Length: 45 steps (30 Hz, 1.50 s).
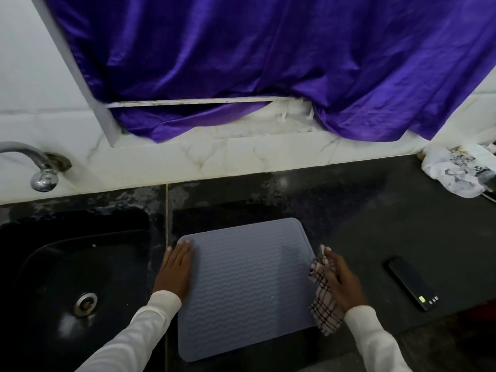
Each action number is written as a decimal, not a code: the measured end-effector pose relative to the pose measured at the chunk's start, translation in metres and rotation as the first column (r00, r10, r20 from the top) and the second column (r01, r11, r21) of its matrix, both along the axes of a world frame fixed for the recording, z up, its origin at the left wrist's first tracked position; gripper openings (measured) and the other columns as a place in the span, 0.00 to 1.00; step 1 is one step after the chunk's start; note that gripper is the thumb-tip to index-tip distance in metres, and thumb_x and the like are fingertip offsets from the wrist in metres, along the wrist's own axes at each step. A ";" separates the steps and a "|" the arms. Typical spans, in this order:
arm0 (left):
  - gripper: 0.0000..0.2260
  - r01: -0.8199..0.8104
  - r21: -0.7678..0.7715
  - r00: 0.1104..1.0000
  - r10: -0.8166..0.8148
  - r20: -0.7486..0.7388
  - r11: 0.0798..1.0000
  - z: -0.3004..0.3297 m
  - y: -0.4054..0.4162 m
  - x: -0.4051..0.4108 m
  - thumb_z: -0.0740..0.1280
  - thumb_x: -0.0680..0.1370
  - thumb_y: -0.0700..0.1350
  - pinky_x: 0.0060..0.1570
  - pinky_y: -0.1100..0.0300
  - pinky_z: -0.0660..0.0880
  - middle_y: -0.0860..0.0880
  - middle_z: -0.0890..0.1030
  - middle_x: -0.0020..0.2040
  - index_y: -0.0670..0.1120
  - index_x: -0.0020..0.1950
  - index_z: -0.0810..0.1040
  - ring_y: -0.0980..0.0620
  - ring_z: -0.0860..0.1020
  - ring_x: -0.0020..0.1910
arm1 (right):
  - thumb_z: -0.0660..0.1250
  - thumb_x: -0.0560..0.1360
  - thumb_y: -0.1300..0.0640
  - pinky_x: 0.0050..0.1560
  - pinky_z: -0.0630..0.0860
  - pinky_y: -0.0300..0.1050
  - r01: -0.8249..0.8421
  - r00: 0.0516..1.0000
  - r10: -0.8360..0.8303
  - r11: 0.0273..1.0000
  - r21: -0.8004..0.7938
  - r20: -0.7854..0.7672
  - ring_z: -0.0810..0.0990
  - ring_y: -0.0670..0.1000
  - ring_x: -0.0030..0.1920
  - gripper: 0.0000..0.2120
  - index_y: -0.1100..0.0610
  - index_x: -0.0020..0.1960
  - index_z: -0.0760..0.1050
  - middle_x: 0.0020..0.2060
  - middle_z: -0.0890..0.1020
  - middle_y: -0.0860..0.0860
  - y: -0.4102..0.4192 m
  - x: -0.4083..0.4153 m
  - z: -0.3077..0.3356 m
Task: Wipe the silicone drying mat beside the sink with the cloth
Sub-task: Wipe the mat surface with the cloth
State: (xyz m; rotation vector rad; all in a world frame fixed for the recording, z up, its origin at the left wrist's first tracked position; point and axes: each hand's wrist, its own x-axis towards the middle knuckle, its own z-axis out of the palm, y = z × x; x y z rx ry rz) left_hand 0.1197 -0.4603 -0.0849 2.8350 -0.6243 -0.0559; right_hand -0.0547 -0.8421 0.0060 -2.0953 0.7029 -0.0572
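A grey silicone drying mat (247, 288) with wavy ridges lies flat on the dark counter, just right of the sink. My left hand (175, 269) rests flat on the mat's left edge, fingers straight. My right hand (339, 281) presses a pink checked cloth (323, 304) down at the mat's right edge. The fingers lie over the cloth, and part of it hangs out below the palm.
A black sink (48, 264) with a metal drain (86, 303) sits at the left, under a chrome tap (40, 170). A black phone (412, 283) lies right of the mat. Crumpled white bags (456, 170) sit at the far right. A purple curtain (268, 63) hangs over the back wall.
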 end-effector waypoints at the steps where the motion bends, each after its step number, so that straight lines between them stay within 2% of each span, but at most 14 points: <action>1: 0.29 0.035 -0.007 0.999 -0.035 0.002 0.999 0.004 -0.010 0.002 0.59 0.79 0.33 0.75 0.56 0.33 0.44 0.50 0.79 0.42 0.78 0.53 0.45 0.47 0.79 | 0.62 0.80 0.59 0.66 0.68 0.46 -0.017 1.000 0.016 0.999 -0.040 -0.005 0.73 0.52 0.66 0.21 0.47 0.71 0.68 0.68 0.74 0.49 -0.006 0.013 0.003; 3: 0.28 0.113 -0.060 0.993 -0.114 -0.019 0.992 0.014 -0.038 0.003 0.60 0.79 0.33 0.74 0.58 0.34 0.41 0.52 0.79 0.39 0.78 0.54 0.42 0.52 0.78 | 0.62 0.80 0.59 0.68 0.67 0.46 -0.092 0.995 0.086 0.987 -0.131 -0.055 0.72 0.53 0.68 0.23 0.47 0.73 0.67 0.71 0.71 0.48 -0.017 0.042 0.006; 5: 0.28 0.197 -0.083 0.980 -0.197 0.008 0.977 0.025 -0.072 0.003 0.62 0.79 0.35 0.74 0.59 0.35 0.42 0.56 0.78 0.39 0.77 0.55 0.43 0.57 0.77 | 0.61 0.80 0.57 0.69 0.67 0.51 -0.220 0.962 0.179 0.954 -0.202 -0.206 0.70 0.55 0.69 0.24 0.44 0.74 0.65 0.73 0.69 0.48 -0.028 0.075 0.007; 7: 0.28 0.285 -0.071 0.958 -0.282 0.048 0.956 0.030 -0.108 0.004 0.67 0.76 0.37 0.74 0.51 0.49 0.41 0.65 0.75 0.38 0.75 0.63 0.43 0.65 0.74 | 0.60 0.80 0.51 0.68 0.67 0.53 -0.320 0.902 0.226 0.922 -0.217 -0.368 0.69 0.57 0.70 0.23 0.40 0.74 0.63 0.74 0.68 0.50 -0.034 0.106 0.003; 8: 0.26 0.344 -0.081 0.939 -0.342 0.035 0.935 0.030 -0.125 0.002 0.64 0.77 0.36 0.74 0.47 0.48 0.40 0.64 0.75 0.38 0.75 0.62 0.41 0.64 0.74 | 0.59 0.80 0.49 0.68 0.67 0.53 -0.352 0.876 0.241 0.912 -0.212 -0.418 0.69 0.58 0.70 0.23 0.38 0.74 0.62 0.74 0.67 0.51 -0.036 0.119 0.000; 11: 0.25 0.469 0.011 0.878 -0.464 -0.118 0.883 0.032 -0.175 0.009 0.54 0.82 0.38 0.76 0.53 0.40 0.43 0.53 0.79 0.42 0.78 0.52 0.46 0.52 0.78 | 0.54 0.81 0.45 0.68 0.67 0.55 -0.417 0.821 0.254 0.879 -0.233 -0.512 0.70 0.62 0.68 0.22 0.35 0.74 0.58 0.73 0.66 0.56 -0.038 0.150 -0.011; 13: 0.27 0.494 0.060 0.861 -0.478 -0.176 0.868 0.031 -0.205 0.017 0.55 0.82 0.41 0.76 0.53 0.42 0.45 0.52 0.80 0.43 0.79 0.50 0.47 0.51 0.78 | 0.53 0.81 0.46 0.66 0.69 0.55 -0.461 0.807 0.273 0.846 -0.269 -0.524 0.73 0.62 0.65 0.23 0.32 0.74 0.57 0.71 0.67 0.56 -0.038 0.163 -0.017; 16: 0.28 0.506 0.130 0.848 -0.464 -0.258 0.853 0.038 -0.240 0.031 0.57 0.82 0.45 0.77 0.51 0.44 0.44 0.52 0.79 0.42 0.79 0.49 0.46 0.52 0.78 | 0.52 0.81 0.47 0.61 0.73 0.55 -0.463 0.836 0.279 0.821 -0.334 -0.473 0.77 0.63 0.59 0.22 0.32 0.73 0.58 0.66 0.71 0.55 -0.035 0.170 -0.027; 20: 0.28 0.460 0.194 0.872 -0.398 -0.285 0.867 0.038 -0.265 0.042 0.57 0.81 0.49 0.76 0.48 0.49 0.46 0.53 0.79 0.45 0.79 0.51 0.46 0.53 0.77 | 0.55 0.80 0.48 0.52 0.74 0.53 -0.497 0.831 0.261 0.744 -0.446 -0.491 0.79 0.63 0.52 0.23 0.41 0.74 0.60 0.61 0.72 0.57 -0.030 0.165 -0.042; 24: 0.31 0.371 0.109 0.895 -0.324 -0.307 0.922 0.034 -0.269 0.032 0.58 0.79 0.52 0.76 0.47 0.52 0.48 0.53 0.80 0.47 0.79 0.51 0.45 0.53 0.77 | 0.57 0.79 0.48 0.51 0.75 0.52 -0.526 0.811 0.254 0.712 -0.465 -0.528 0.80 0.62 0.53 0.24 0.43 0.74 0.60 0.59 0.75 0.57 -0.034 0.168 -0.044; 28: 0.33 0.370 0.117 0.907 -0.331 -0.260 0.922 0.025 -0.262 0.029 0.57 0.79 0.55 0.76 0.45 0.48 0.50 0.48 0.80 0.48 0.80 0.47 0.47 0.49 0.79 | 0.59 0.79 0.49 0.53 0.75 0.52 -0.578 0.763 0.237 0.665 -0.473 -0.601 0.79 0.61 0.56 0.27 0.44 0.77 0.55 0.60 0.77 0.57 -0.035 0.171 -0.039; 36: 0.31 0.352 0.180 0.931 -0.324 -0.165 0.919 0.001 -0.253 0.021 0.49 0.81 0.59 0.76 0.44 0.39 0.51 0.40 0.80 0.49 0.79 0.42 0.49 0.41 0.79 | 0.62 0.77 0.51 0.54 0.75 0.54 -0.564 0.740 0.248 0.734 -0.378 -0.625 0.79 0.62 0.57 0.30 0.38 0.75 0.54 0.59 0.79 0.56 -0.031 0.146 -0.025; 41: 0.30 0.341 0.162 0.937 -0.321 -0.139 0.926 -0.006 -0.252 0.018 0.46 0.80 0.59 0.76 0.43 0.40 0.51 0.42 0.80 0.49 0.79 0.43 0.50 0.42 0.79 | 0.55 0.80 0.46 0.53 0.75 0.54 -0.515 0.768 0.219 0.770 -0.377 -0.601 0.80 0.62 0.55 0.24 0.39 0.75 0.55 0.57 0.80 0.57 -0.022 0.125 -0.023; 45: 0.30 0.329 0.142 0.941 -0.313 -0.127 0.934 -0.009 -0.253 0.018 0.44 0.80 0.60 0.75 0.43 0.40 0.51 0.42 0.80 0.50 0.80 0.43 0.50 0.41 0.79 | 0.55 0.80 0.47 0.54 0.74 0.55 -0.521 0.747 0.190 0.763 -0.383 -0.637 0.79 0.62 0.57 0.26 0.39 0.77 0.52 0.59 0.79 0.58 -0.015 0.112 -0.020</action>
